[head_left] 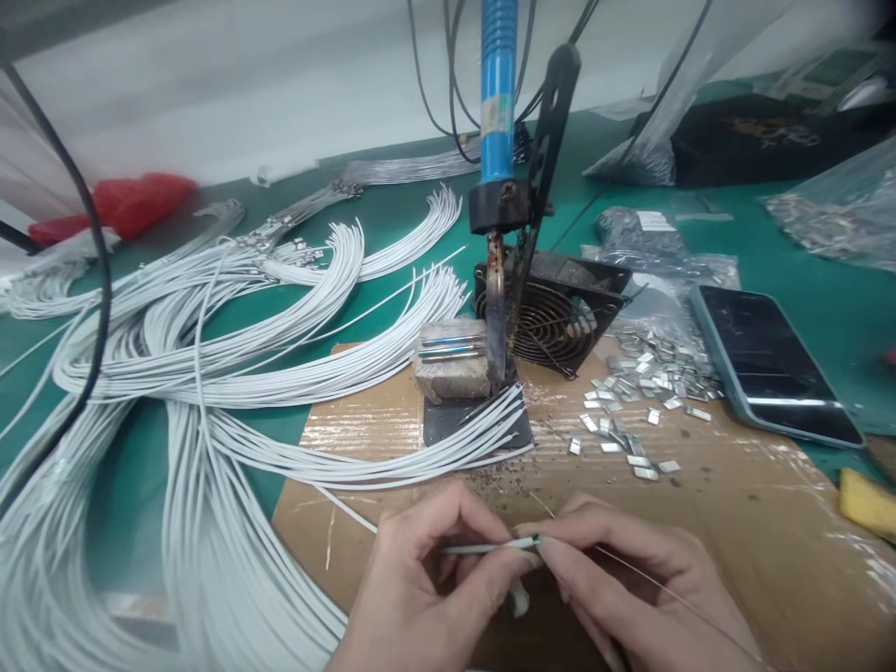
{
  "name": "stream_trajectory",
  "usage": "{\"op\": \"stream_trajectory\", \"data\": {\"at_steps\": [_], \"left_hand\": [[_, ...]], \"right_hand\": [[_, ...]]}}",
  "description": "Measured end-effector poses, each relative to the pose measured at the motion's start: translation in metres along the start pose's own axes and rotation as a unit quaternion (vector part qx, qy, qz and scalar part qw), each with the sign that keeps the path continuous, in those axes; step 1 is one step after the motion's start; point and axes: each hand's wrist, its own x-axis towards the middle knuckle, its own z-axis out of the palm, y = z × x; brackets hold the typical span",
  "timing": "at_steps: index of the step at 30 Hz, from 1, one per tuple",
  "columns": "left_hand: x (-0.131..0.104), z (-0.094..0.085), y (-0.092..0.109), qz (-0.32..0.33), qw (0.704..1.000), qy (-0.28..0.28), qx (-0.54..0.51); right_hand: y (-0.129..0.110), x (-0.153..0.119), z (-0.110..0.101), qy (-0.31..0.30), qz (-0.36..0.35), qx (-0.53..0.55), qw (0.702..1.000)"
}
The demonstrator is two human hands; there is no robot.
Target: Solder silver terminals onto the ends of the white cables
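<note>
Left hand (420, 579) pinches white wire (490, 547) | right hand (630, 579) pinches its tip, low over cardboard (735, 523) | risk: we judge the wire could slip, fraying strands; soldering iron (496, 308) near.

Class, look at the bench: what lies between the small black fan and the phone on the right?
In the head view, a scatter of small metal clips lies between the fan and the phone, spilling onto the cardboard sheet.

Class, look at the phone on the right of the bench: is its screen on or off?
Off, it seems. The phone lies face up on the green mat, its screen dark, showing only glare and smudges.
</note>
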Motion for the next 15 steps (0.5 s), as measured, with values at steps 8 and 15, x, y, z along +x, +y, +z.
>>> {"op": "stream_trajectory", "data": {"at_steps": [8, 15], "left_hand": [[-0.003, -0.002, 0.006, -0.033, 0.996, -0.039, 0.071], [-0.001, 0.005, 0.012, -0.044, 0.998, 0.004, 0.035]], "right_hand": [[-0.014, 0.005, -0.013, -0.060, 0.046, -0.148, 0.986], [-0.024, 0.003, -0.006, -0.043, -0.002, -0.145, 0.988]]}}
